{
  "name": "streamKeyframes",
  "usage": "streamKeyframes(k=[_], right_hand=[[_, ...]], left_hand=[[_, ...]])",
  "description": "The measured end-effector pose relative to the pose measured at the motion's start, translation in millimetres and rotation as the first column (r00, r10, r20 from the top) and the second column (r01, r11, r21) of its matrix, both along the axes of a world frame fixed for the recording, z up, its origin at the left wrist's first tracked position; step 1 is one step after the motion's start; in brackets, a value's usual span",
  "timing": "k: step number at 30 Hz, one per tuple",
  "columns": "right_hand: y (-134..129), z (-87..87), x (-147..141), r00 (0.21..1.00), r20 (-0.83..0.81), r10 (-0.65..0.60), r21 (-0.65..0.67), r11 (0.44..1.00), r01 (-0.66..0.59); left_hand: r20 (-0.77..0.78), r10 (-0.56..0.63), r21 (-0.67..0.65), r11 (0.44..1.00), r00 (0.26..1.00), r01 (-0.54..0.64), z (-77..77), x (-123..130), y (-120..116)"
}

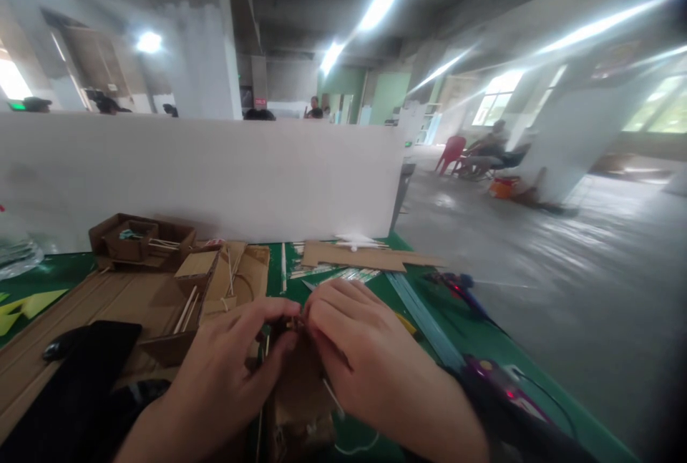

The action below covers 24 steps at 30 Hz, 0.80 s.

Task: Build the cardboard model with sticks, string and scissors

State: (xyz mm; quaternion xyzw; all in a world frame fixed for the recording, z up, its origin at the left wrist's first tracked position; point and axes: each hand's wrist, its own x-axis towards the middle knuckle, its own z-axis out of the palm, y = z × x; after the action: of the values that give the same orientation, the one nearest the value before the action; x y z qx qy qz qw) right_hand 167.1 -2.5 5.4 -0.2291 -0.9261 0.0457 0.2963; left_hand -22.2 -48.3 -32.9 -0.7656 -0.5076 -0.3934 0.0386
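My left hand [230, 356] and my right hand [365, 348] meet over the front of the table, fingertips close together. Thumb and forefinger of the left pinch at a tiny brownish piece, too small and blurred to name. The right hand's fingers are curled in at the same spot, and what they hold is mostly hidden. Directly below the hands is a brown cardboard piece [303, 391], partly covered by them. A thin white stick [333, 397] pokes out under the right hand, and a white cord [358, 447] curls near it.
Cardboard boxes [142, 241] with sticks stand left. A black phone-like slab [80, 384] lies at front left. A cardboard strip [354, 257], bluish translucent sticks [424, 316] and a purple device with a red light [504, 388] lie right. A white partition [204, 177] rises behind.
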Motion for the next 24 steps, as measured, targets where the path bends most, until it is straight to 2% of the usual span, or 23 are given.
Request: streamKeyframes(k=[7, 11, 15, 24], right_hand=[[-0.6, -0.8, -2.4, 1.000, -0.018, 0.010, -0.008, 1.000, -0.011], [0.2, -1.6, -4.5, 0.998, -0.050, 0.025, -0.002, 1.000, -0.025], [-1.9, -2.1, -4.7, 0.999, -0.042, -0.017, 0.005, 1.000, 0.017], [-1.1, -3.8, -5.6, 0.999, -0.024, -0.024, -0.017, 1.000, 0.024]], left_hand=[[0.081, -0.016, 0.077, 0.997, 0.997, 0.010, -2.9, 1.9, 2.2], [0.116, 0.004, 0.056, 0.998, 0.993, -0.010, -2.4, 4.0, 2.6], [0.132, 0.014, 0.036, 0.999, 0.991, -0.019, -2.7, 4.8, 2.1], [0.110, 0.027, 0.030, 0.999, 0.994, -0.030, -1.9, 3.4, 0.9]])
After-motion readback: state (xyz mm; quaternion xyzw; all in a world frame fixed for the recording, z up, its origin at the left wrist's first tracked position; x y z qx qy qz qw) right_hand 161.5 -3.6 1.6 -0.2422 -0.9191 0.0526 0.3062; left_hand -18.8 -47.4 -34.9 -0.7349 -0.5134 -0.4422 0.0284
